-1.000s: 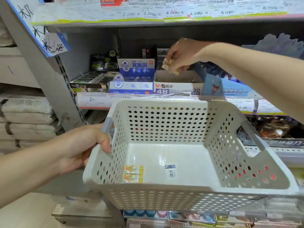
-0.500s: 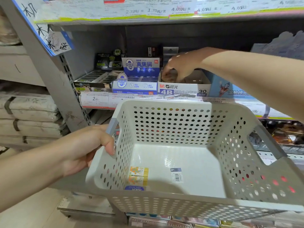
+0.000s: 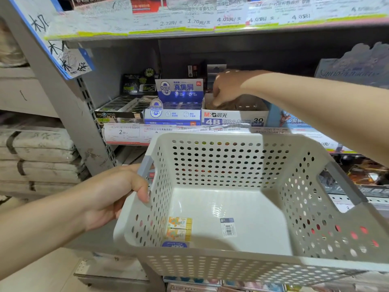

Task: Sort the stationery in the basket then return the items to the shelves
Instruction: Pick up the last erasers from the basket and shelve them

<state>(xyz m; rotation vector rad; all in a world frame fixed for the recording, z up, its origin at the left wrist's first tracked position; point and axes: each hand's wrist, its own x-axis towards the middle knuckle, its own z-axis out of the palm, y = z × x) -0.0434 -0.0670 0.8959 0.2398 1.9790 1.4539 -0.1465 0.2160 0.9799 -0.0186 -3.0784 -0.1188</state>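
From the head view, we hold the white perforated basket (image 3: 242, 186) out in front of the shelf (image 3: 210, 34). Our left hand (image 3: 109, 194) is clenched around the basket's left side just below its grey handle, thumb over the rim and fingers underneath. Our right hand (image 3: 227, 87) reaches over the far rim and into the open 4B eraser box (image 3: 233, 114), which sits on the middle shelf just beside the blue-and-white eraser box (image 3: 174, 106). Its fingers are curled downward inside the carton; we cannot tell whether they pinch something or have already let go.

Left in the basket are two small yellow-and-orange erasers (image 3: 179, 228) lying side by side against the near left corner, with a blue-labelled eraser (image 3: 174, 244) touching them at the near wall. A barcode sticker (image 3: 228, 227) lies well apart on the bare floor of the basket.

We judge these erasers to be light, slightly rubbery little blocks in slick paper or film sleeves. They will not break, but they can slip from a loose pinch. The best hold seems to be thumb and forefinger across the short sides, lifting one at a time away from the wall. The basket itself looks stiff and light, so the one-handed side grip should cope, though it tilts easily.
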